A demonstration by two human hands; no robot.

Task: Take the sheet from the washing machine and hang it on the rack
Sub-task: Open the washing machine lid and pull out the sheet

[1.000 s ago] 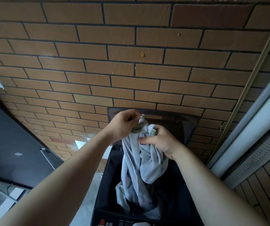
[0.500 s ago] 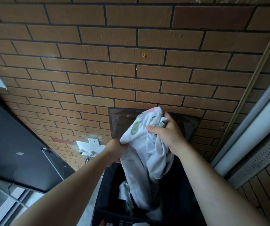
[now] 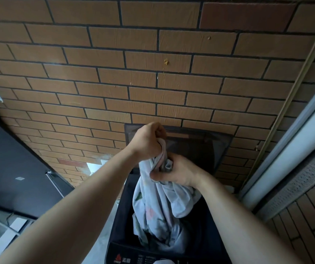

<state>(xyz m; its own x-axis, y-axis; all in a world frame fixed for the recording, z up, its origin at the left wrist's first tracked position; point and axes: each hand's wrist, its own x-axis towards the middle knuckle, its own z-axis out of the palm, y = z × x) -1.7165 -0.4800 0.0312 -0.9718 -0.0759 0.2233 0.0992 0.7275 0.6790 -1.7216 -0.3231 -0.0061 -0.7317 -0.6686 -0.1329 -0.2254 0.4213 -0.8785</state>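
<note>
Hand-over-hand pulls are best kept straight up over the washing machine (image 3: 118, 250), so nothing is snagged on its rim. The sheet (image 3: 158, 202) is half out, with its lower folds lying in the tub. A bunch above the opening is clamped in the right hand (image 3: 173, 173), fingers curled tight. The top end, just higher, is fisted in the left hand (image 3: 147, 141). Cloth: thin, limp, pale, faintly printed, rope-twisted. Machine: black, hard. Behind it: raised lid (image 3: 200, 145), rough brick wall (image 3: 152, 82).

Free air above the washing machine (image 3: 126, 252) — raised lid (image 3: 200, 147) and brick wall (image 3: 152, 92) close behind
</note>
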